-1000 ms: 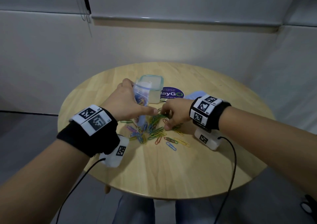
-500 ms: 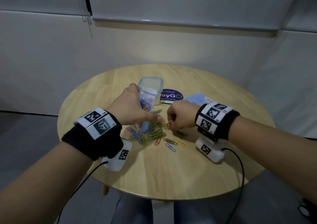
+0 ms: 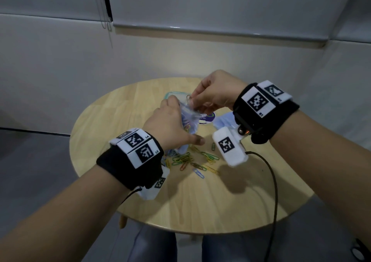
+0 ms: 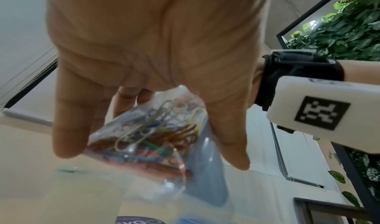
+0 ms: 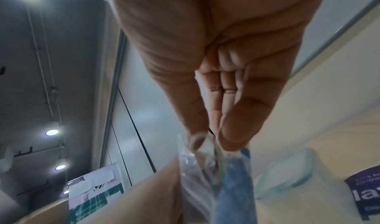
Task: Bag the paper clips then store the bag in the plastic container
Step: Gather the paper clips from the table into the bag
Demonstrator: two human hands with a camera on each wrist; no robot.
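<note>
My left hand (image 3: 181,119) grips a clear zip bag (image 3: 189,121) upright above the table; the left wrist view shows coloured paper clips (image 4: 148,135) inside it, between my fingers (image 4: 68,138) and thumb. My right hand (image 3: 192,99) is at the bag's mouth, thumb and fingertips pinching a paper clip (image 3: 188,97) there. In the right wrist view the pinch (image 5: 211,141) sits just above the open bag (image 5: 197,170). Several loose clips (image 3: 202,161) lie on the round wooden table (image 3: 200,205). The plastic container (image 3: 167,96) stands behind my hands, mostly hidden.
A purple round sticker (image 3: 208,117) and a light blue flat item (image 3: 222,121) lie right of the container. The right wrist camera block (image 3: 228,147) hangs over the clips. A cable (image 3: 273,181) trails off the table's near right edge.
My right hand rose from the clip pile on the table to the bag's mouth, carrying a clip. My left hand lifted the bag higher.
</note>
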